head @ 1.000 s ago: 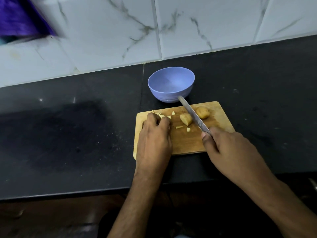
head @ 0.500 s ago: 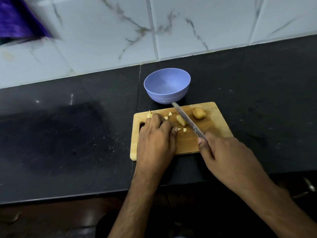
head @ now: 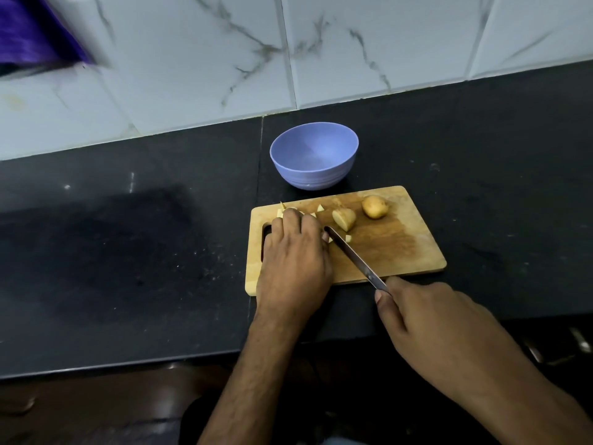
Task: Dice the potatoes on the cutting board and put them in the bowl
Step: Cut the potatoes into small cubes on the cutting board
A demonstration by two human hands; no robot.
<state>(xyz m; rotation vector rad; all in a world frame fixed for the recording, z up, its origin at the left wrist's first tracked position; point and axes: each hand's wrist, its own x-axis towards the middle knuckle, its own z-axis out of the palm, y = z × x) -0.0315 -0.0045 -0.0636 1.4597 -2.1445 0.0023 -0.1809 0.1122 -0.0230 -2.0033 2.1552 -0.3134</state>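
Note:
A wooden cutting board (head: 401,252) lies on the black counter, with an empty lilac bowl (head: 314,155) just behind it. On the board's far side sit a whole potato (head: 374,206) and a cut potato half (head: 344,219). Small diced pieces (head: 320,207) lie around my left hand (head: 293,258), whose fingers curl down over a pile of dice at the board's left end; what is under them is hidden. My right hand (head: 426,319) grips the handle of a knife (head: 353,255). Its blade lies low across the board, the tip beside my left index finger.
The black counter (head: 128,252) stretches to the left and right of the board. A white marble-tiled wall (head: 369,43) rises behind the bowl. A blurred purple object (head: 32,30) sits at the top left. The counter's front edge runs just under my forearms.
The knife has drawn back from over the potato half toward me and to the left, so its tip now sits by my left hand. My left hand has stayed on the dice.

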